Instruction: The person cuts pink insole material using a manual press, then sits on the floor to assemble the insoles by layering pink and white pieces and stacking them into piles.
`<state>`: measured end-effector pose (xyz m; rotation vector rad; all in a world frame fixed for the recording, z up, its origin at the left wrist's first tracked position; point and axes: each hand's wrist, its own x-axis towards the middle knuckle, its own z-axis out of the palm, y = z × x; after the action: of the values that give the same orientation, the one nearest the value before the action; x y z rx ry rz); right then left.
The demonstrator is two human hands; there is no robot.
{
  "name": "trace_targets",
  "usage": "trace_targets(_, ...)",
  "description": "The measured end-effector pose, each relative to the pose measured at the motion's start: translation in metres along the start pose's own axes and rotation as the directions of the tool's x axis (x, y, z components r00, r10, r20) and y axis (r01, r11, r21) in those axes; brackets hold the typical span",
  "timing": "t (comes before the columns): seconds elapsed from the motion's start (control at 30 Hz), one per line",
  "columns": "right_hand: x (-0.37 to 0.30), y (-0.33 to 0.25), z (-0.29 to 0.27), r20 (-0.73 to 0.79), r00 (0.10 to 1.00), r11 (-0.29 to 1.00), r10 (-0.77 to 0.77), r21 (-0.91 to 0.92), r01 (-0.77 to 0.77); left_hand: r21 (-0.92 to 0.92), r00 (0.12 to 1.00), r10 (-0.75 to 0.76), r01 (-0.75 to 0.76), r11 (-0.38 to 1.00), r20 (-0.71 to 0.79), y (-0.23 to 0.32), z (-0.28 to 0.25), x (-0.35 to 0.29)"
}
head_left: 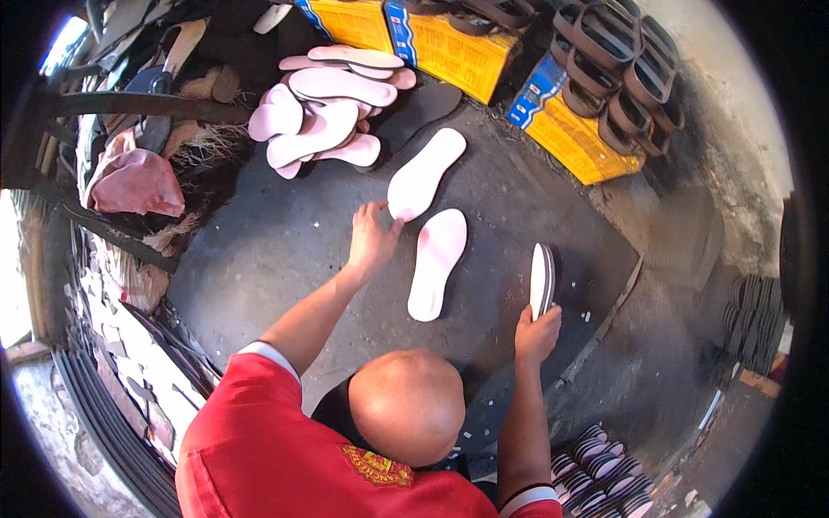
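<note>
My left hand (373, 240) reaches to the near end of a pale pink shoe sole (426, 175), thumb and fingers closed at its edge. That sole lies slanted on the dark work surface. Just nearer me, a second pink sole (439, 264) lies flat, apart from both hands. On the right, my right hand (538, 333) grips a few stacked soles (541, 281) by their near end. They stand on edge, showing white faces and dark layers.
A loose pile of pink soles (324, 129) lies at the far left of the dark surface (285, 250). Yellow and blue boxes (566, 129) stand behind, topped with brown sandals (617, 69). Striped sole stacks (604, 475) sit near right. Scraps and a pink cloth (138, 183) line the left side.
</note>
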<state>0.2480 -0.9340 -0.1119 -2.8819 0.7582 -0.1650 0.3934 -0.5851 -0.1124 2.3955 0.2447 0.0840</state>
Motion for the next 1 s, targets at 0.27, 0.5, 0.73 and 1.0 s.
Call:
trace_targets(0.27,-0.003,-0.007,-0.009,0.052,0.996,0.998,0.068,-0.009,-0.068,-0.047,0.977,-0.183,0.189,0.981,0.114,-0.012,0.021,-0.044)
trace_targets(0.5,0.002,0.003,-0.003,0.062,0.996,0.997,0.07,-0.038,-0.068,-0.072,0.993,-0.062,0.069,0.995,0.101,0.005,0.025,-0.076)
trace_targets(0.73,-0.002,-0.012,-0.007,0.023,0.998,0.998,0.063,-0.033,-0.062,-0.052,0.962,0.024,-0.01,0.999,0.273,0.024,0.039,-0.098)
trace_targets(1.0,-0.003,-0.015,-0.009,0.08,0.993,0.995,0.081,-0.065,-0.076,-0.207,0.803,-0.056,0.22,0.953,0.594,0.024,0.0,-0.054)
